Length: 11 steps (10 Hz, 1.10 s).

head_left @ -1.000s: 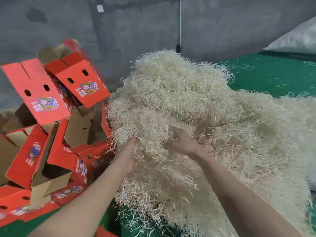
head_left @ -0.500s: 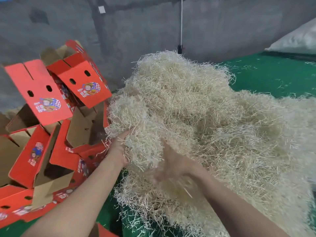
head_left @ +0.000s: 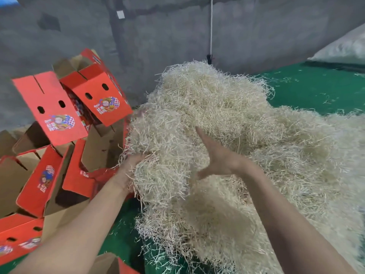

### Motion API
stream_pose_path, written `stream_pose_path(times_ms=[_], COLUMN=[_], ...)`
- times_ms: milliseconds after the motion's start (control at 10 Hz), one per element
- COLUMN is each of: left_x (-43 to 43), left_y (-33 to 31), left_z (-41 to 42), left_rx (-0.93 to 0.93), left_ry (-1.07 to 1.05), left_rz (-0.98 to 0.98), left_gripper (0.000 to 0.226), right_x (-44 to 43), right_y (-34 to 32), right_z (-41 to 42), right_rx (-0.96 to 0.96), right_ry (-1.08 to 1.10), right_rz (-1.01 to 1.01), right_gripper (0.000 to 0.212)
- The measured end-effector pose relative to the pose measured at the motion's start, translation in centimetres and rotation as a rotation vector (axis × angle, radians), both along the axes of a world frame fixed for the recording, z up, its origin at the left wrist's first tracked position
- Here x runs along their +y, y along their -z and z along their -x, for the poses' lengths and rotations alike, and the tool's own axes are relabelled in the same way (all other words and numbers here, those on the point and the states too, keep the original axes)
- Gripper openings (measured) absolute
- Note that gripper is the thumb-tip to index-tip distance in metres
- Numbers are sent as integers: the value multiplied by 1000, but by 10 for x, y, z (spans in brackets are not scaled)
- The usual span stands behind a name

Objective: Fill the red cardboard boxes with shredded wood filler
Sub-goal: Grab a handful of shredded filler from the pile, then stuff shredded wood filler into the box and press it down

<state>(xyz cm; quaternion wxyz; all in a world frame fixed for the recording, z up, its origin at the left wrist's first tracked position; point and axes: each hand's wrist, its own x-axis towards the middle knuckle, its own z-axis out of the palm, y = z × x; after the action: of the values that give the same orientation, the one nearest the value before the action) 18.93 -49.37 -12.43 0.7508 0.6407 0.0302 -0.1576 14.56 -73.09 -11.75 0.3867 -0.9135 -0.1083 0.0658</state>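
The right hand (head_left: 217, 158) sits higher than before, fingers (head_left: 202, 136) straight against a clump of shredded wood filler (head_left: 169, 155). The left hand (head_left: 128, 169), fingers buried and unreadable, touches its other side beside the red cardboard boxes (head_left: 51, 107).

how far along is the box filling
Done: nothing shows; the open boxes look empty. In hand: the left hand, fingers buried, and the flat right hand flank a clump at the edge of the filler pile. Left: carrying filler into every box.
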Motion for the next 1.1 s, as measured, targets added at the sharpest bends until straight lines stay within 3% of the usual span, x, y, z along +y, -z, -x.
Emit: stream_pose_path(times_ms=[100, 200, 300, 400, 500, 600, 700, 800, 900, 1000, 1100], left_x=[-7, -18, -23, -18, -26, -36, -29, -23, -20, -21, -27], left_y=[-3, -11, -10, 6, 8, 6, -2, -7, -1, -11, -22], left_z=[-2, 1, 7, 18, 29, 24, 19, 17, 11, 12, 20], left_rx=[63, -17, -49, 178, 271, 220, 162, 129, 179, 154, 156], left_ry=[54, 167, 17, 27, 133, -2, -102, -123, -158, -26, 143], left_rz=[-58, -387, -343, -14, 60, 86, 177, 184, -129, -221, -377], left_gripper=[54, 41, 61, 56, 36, 22, 37, 51, 42, 41, 39], right_x=[14, 38, 55, 69, 94, 103, 81, 65, 74, 64, 32], right_y=[-7, 7, 21, 24, 29, 43, 33, 35, 54, 59, 66], right_z=[5, 12, -1, -2, 14, 24, 15, 8, 10, 8, 14], right_rx=[231, 271, 56, -187, -355, -295, -145, 92, 375, 161, 60], right_ry=[-33, 79, 337, 488, 359, 144, 268, 237, 61, 250, 324], right_rz=[-291, -268, -494, -475, -318, -151, -341, -492, -249, 10, 4], right_gripper=[101, 18, 41, 45, 32, 12, 38, 113, 73, 22, 27])
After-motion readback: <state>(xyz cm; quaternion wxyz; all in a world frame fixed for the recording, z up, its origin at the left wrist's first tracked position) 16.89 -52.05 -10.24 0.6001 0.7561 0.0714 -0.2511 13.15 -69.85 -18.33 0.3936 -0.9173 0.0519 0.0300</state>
